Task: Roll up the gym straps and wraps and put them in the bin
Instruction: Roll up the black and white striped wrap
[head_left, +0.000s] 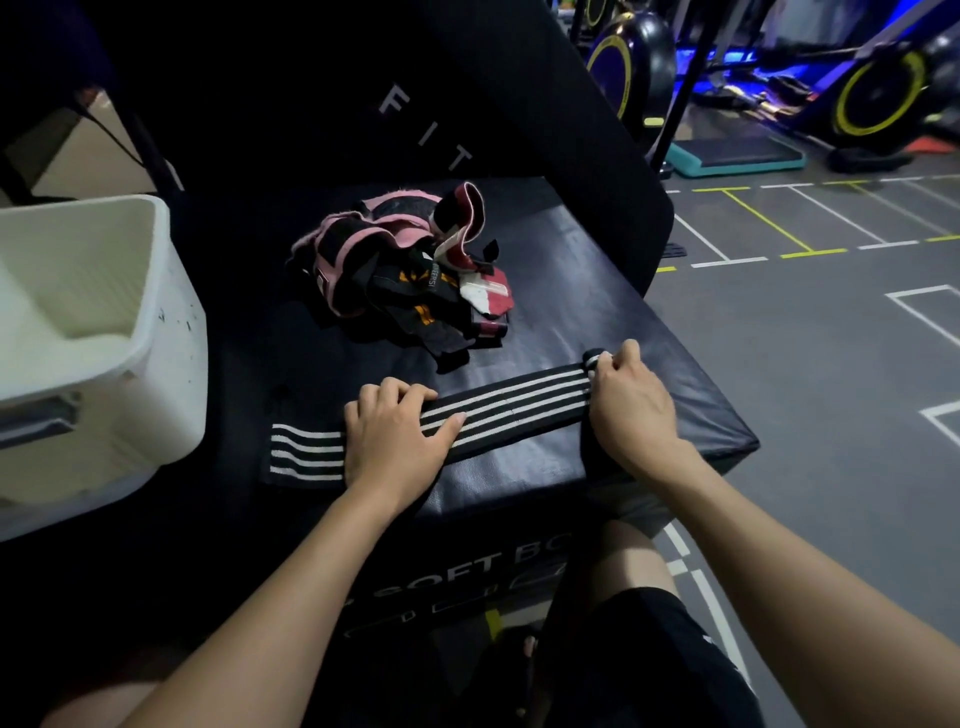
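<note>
A black wrap with white stripes (511, 404) lies flat across the near part of a black soft box (597, 291). My left hand (395, 436) presses down on the wrap left of its middle, fingers spread. My right hand (631, 405) pinches the wrap's right end, where a small roll (592, 359) has formed. A heap of pink, black, red and white straps and wraps (410, 270) sits behind on the box. A white plastic bin (161, 332) stands at the left, touching the box's side.
A tall black pad with white letters (426, 130) leans behind the heap. Grey gym floor with white and yellow lines (831, 322) drops off to the right of the box. Exercise bikes (878, 93) and a teal step platform (732, 156) stand far right.
</note>
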